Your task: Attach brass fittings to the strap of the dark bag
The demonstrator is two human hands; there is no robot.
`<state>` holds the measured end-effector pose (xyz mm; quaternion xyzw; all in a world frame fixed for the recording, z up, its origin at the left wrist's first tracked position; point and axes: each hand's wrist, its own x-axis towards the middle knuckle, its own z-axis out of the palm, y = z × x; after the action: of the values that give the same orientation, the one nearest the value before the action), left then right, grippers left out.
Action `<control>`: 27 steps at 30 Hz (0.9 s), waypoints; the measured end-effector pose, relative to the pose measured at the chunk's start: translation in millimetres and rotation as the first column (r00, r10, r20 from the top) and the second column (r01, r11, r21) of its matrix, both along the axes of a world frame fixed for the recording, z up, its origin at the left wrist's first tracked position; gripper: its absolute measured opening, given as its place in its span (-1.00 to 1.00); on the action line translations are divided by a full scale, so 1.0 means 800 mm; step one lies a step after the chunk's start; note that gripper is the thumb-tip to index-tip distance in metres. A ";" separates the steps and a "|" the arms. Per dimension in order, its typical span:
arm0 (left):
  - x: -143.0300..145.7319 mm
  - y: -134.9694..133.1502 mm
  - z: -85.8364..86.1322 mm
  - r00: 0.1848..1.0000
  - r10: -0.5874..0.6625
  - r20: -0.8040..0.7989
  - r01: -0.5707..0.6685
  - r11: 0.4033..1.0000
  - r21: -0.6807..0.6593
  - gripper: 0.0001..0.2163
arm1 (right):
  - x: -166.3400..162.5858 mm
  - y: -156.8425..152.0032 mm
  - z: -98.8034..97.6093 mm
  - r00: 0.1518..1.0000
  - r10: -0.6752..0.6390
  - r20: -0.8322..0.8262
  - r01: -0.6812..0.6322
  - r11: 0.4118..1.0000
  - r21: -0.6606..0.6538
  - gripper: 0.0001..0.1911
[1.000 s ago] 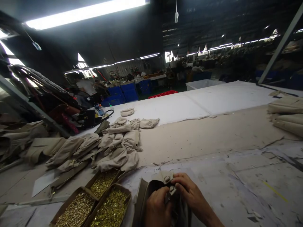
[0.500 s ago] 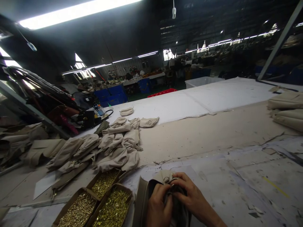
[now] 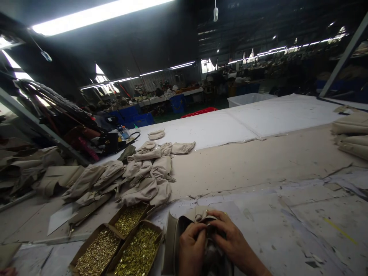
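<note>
At the bottom middle stands a greyish-beige bag [image 3: 171, 239] with a dark inside, its mouth facing me. My left hand [image 3: 191, 245] is closed at the bag's opening, thumb and forefinger pinching its edge. My right hand [image 3: 230, 237] grips the same edge from the right, fingers curled over the upper rim and thumb inside. The two hands nearly meet. Whatever small part may be between the fingertips is hidden. Just left of the bag sits a carton of gold-coloured metal fittings [image 3: 138, 249].
Two more cartons hold small gold pieces [image 3: 99, 251] and gold fittings [image 3: 130, 218]. Behind them lies a pile of beige fabric pouches [image 3: 140, 191]. Folded beige pieces [image 3: 352, 132] are stacked at the right. Part of another person's hand [image 3: 10, 271] shows at the lower left corner.
The view has shifted slightly, so the table appears further right. My right fingers have moved a little along the bag's edge, while both hands keep hold. Another person's hand has appeared at lower left.
</note>
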<state>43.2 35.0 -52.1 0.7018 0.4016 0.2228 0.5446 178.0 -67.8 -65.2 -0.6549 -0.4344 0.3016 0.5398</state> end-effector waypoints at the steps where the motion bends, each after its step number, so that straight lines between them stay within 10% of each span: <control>1: 0.002 -0.001 0.001 1.000 0.007 -0.010 -0.007 1.000 -0.014 -0.73 | 0.002 0.001 -0.004 1.000 0.006 -0.009 -0.005 1.000 0.018 -0.71; 10: 0.004 -0.001 0.004 1.000 -0.013 -0.024 0.010 0.992 -0.126 -0.66 | 0.017 0.021 -0.048 0.972 0.017 -0.233 0.006 0.995 0.096 -0.80; 19: -0.009 0.003 -0.025 0.929 0.169 0.329 -0.021 0.913 -0.408 -0.37 | 0.034 0.078 -0.024 0.965 0.190 -0.179 -0.171 0.979 0.114 -0.55; 27: -0.007 -0.024 -0.014 0.956 0.141 0.258 -0.077 0.967 -0.243 -0.61 | 0.020 0.050 -0.052 0.924 0.229 -0.306 -0.257 0.965 -0.051 -0.53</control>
<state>38.0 15.6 -62.9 0.5728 0.3840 0.2994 0.6593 193.6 -28.1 -106.8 -0.5669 -0.4121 0.4805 0.5272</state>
